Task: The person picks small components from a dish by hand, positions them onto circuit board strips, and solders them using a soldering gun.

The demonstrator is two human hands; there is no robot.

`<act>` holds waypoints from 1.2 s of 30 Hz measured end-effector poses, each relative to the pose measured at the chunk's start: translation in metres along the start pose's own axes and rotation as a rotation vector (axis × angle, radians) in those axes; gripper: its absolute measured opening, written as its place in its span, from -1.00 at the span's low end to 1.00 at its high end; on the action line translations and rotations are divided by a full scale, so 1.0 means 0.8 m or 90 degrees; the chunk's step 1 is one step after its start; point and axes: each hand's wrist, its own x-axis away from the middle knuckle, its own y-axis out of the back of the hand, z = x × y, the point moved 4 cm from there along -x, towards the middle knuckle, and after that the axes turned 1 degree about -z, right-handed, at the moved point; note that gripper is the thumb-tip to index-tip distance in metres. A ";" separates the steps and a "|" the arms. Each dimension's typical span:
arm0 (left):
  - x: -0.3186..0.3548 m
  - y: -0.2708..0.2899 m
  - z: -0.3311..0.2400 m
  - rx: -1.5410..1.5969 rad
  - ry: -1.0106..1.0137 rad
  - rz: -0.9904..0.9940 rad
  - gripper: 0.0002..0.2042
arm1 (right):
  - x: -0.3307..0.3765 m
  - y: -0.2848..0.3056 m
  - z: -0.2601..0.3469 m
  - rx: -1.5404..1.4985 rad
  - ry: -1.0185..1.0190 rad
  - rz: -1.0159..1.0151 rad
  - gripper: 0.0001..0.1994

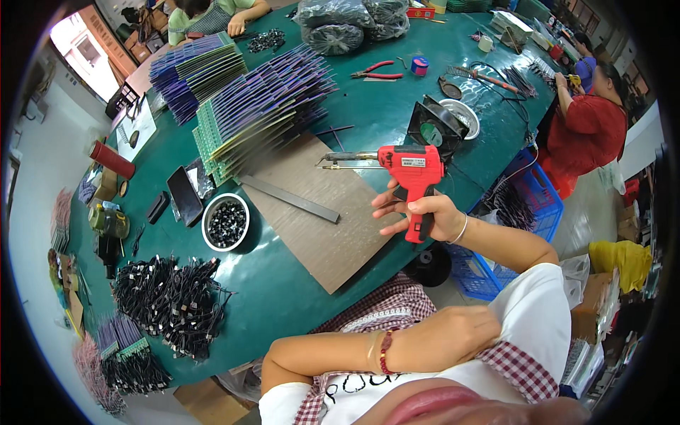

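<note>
A red-and-black soldering gun is held up over the table's near edge, its metal tip pointing left. My right hand grips its handle between thumb and palm, with several fingers stretched out past it. Across my chest, my left hand is closed at the checked apron strap; its fingertips are partly hidden. Below the gun's tip lies a brown board with a flat grey metal bar on it. Stacked green circuit boards with purple strips stand at the board's far-left edge.
A white bowl of small dark parts and a heap of black cables lie left. Farther back are a black fan, red pliers and bagged bundles. A blue crate stands right. Co-workers sit across and right.
</note>
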 end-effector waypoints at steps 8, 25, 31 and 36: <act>0.012 0.045 0.004 0.042 0.081 -0.025 -0.88 | 0.008 0.002 -0.017 -0.053 0.065 -0.002 -0.53; 0.049 0.163 -0.014 -0.506 0.261 -0.064 -0.82 | 0.027 0.011 -0.044 -0.075 0.171 -0.055 -0.55; 0.098 0.448 0.011 -0.995 0.255 -0.392 -0.74 | 0.020 0.015 -0.054 -0.114 0.264 -0.121 -0.59; 0.148 0.556 0.068 -0.969 0.725 -0.561 -0.40 | 0.018 0.012 -0.065 -0.211 0.300 -0.110 -0.59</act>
